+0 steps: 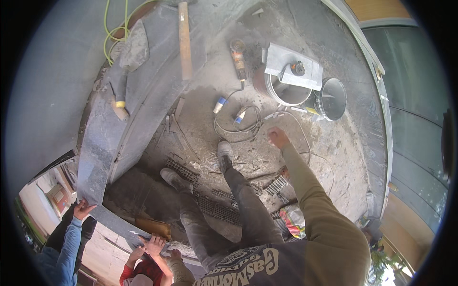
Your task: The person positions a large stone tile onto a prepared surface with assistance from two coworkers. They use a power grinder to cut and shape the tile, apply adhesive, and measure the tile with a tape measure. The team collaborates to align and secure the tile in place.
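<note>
My right hand (278, 137) is held out over the dusty floor, fingers curled in, with nothing visible in it. Nearest to it is a coiled grey cable (260, 125) with a blue-and-white plug (240, 117). At the lower edge, my left hand (175, 255) is beside the grey slab (125, 229); its fingers are mostly hidden. Close by, a person in red has both hands (153, 245) at the slab's edge. Another person's hand (83, 209), below a blue sleeve, touches the slab's left corner.
An angle grinder (237, 59) lies ahead. Beyond my right hand stand a bucket (272, 90) topped by a grey board (305, 66) and a second bucket (332, 99). A trowel (135, 50) and a wooden handle (184, 43) rest on the left ledge. Dimpled black strips (217, 209) surround my feet.
</note>
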`<state>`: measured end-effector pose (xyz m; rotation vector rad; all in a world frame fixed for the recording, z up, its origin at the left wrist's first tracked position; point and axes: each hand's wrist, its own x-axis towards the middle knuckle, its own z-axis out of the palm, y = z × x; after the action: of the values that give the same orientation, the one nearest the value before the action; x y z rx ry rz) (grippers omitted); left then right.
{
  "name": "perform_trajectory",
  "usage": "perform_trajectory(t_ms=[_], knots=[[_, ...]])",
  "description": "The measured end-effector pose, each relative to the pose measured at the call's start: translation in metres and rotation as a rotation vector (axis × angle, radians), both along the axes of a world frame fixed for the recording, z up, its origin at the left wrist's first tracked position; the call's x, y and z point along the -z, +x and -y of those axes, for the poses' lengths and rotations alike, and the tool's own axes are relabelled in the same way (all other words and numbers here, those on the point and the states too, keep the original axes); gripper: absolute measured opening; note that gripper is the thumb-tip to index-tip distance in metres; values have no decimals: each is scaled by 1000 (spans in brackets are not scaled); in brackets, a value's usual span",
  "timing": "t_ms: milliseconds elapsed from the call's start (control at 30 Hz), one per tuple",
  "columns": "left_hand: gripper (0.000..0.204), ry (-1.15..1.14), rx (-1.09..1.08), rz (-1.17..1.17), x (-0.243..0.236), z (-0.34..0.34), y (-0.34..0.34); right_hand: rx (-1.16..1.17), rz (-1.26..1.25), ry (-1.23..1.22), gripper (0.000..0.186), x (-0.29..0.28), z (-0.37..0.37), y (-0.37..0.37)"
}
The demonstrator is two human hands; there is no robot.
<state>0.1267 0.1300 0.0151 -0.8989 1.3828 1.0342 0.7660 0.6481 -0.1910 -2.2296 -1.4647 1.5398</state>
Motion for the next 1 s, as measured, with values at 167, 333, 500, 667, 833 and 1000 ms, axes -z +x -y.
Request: perform_trajectory(t_ms=[167,333,500,667,833,1000], knots=[[106,-275,259,-80,-43,44,28,-51,-138,-496,27,-72,152,-100],[106,-213,544,-36,2,-4,26,-328,-208,-290,62,-108,261,-138],[122,-10,1333,-94,9,-82,49,-655,-61,-433,71,-216,271,-161],[94,213,1350,-201,-35,-124,-48,190,-251,-405,43,-289,272,-230],[71,185,1261,-223,-51,-119,-105,245,-281,-276,30,-315,331,-230],[58,175,1279,-233,-52,-150,-143,-46,-104,-196,34,-220,474,-176]])
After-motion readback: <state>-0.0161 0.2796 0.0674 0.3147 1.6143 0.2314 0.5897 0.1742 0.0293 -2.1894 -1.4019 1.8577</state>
